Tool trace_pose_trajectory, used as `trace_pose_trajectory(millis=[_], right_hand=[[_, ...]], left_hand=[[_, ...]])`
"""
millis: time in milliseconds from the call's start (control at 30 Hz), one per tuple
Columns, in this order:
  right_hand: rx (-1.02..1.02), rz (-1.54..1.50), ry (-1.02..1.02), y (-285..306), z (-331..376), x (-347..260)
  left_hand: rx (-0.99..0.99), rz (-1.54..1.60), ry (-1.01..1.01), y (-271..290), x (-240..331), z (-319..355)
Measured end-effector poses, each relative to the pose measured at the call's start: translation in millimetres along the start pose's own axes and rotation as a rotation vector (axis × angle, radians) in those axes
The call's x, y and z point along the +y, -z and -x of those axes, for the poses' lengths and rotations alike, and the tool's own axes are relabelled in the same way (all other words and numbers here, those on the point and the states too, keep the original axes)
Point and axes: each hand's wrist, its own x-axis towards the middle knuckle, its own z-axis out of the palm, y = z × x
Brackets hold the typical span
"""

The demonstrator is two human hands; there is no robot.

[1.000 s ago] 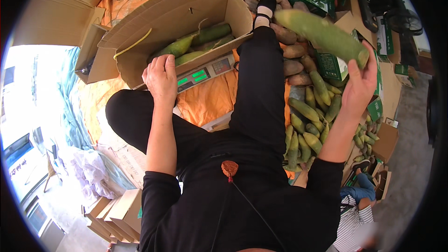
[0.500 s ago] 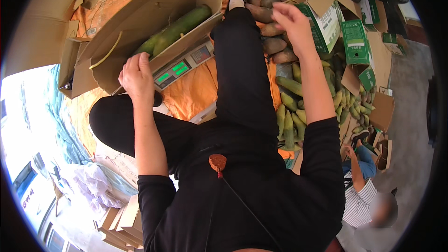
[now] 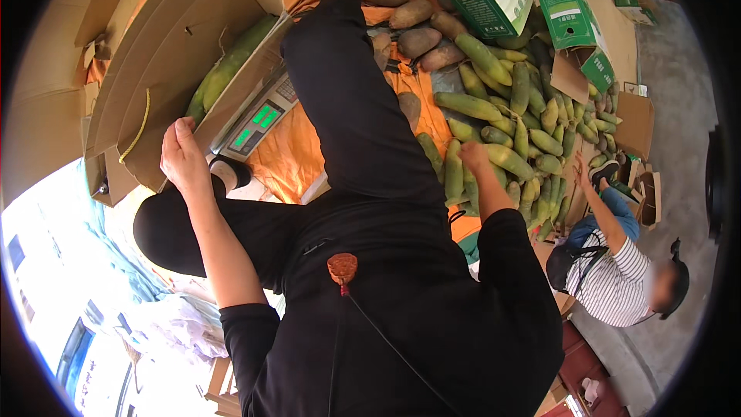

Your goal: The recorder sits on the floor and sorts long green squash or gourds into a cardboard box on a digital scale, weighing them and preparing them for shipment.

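From above, we look down on a seated person in black, legs spread. Long green radishes lie in a dense pile on the person's right; they are plump and smooth, with paler, yellowish tapered ends, and point many ways. More of the same, a deeper green, lie lengthwise inside an open cardboard carton at upper left, on a scale with lit green displays.

The right hand is low over the near side of the pile, its fingers curled under; we cannot tell whether they hold a radish. The left hand is at the carton's near corner, fingers loosely bent; we cannot tell whether it grips the edge.

The carton's tall walls rim a narrow opening facing up. The person's leg stretches between scale and pile, with orange sheeting on both sides. Green-and-white boxes and brownish roots border the pile's far side.
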Motion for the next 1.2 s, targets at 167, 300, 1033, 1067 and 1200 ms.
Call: trace_pose_trajectory(millis=[167,300,1033,1067,1200], right_hand=[[0.058,-0.239,-0.301,-28.0,40.2,-21.7],[-0.077,-0.389,-0.575,-48.8,56.0,-19.8],[-0.449,-1.184,-0.702,17.5,59.2,-0.5],[-0.455,-1.164,-0.679,20.1,59.5,-0.4],[-0.456,-1.148,-0.665,25.9,58.0,-2.3]], left_hand=[[0.021,0.007,0.030,8.4,-5.9,3.7],[0.037,0.068,0.034,4.1,-3.2,1.9],[0.083,0.056,-0.040,10.8,3.4,1.8],[0.088,0.091,-0.032,11.1,4.0,2.1],[0.159,0.009,-0.129,21.8,9.7,4.0]])
